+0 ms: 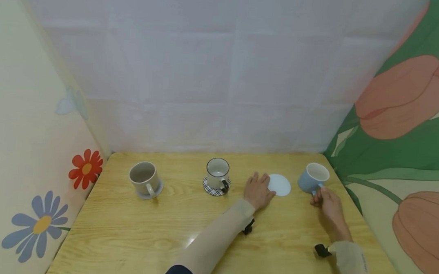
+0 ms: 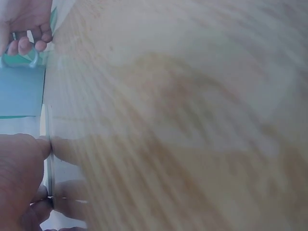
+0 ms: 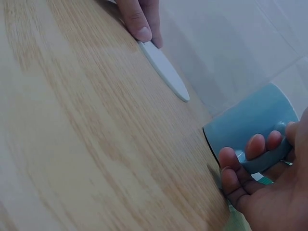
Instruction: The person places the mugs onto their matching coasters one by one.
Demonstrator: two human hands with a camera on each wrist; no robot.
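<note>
On the right of the table, my right hand (image 1: 330, 205) grips the handle of a light blue mug (image 1: 309, 179). The right wrist view shows curled fingers (image 3: 231, 178) round that handle, and the mug upright, close over the wood. My left hand (image 1: 258, 192) holds the left edge of a round white coaster (image 1: 280, 185), thumb on the near side and fingers on the far side. In the right wrist view the thin coaster (image 3: 166, 72) lies flat, its free end toward the blue mug. No coaster shows under the blue mug.
A white mug with a dark rim (image 1: 218, 173) stands on a checked coaster (image 1: 212, 190) left of my left hand. Farther left, a beige mug (image 1: 144, 178) sits on a grey coaster (image 1: 159, 190). A white cloth wall (image 1: 206, 91) closes off the table's back edge.
</note>
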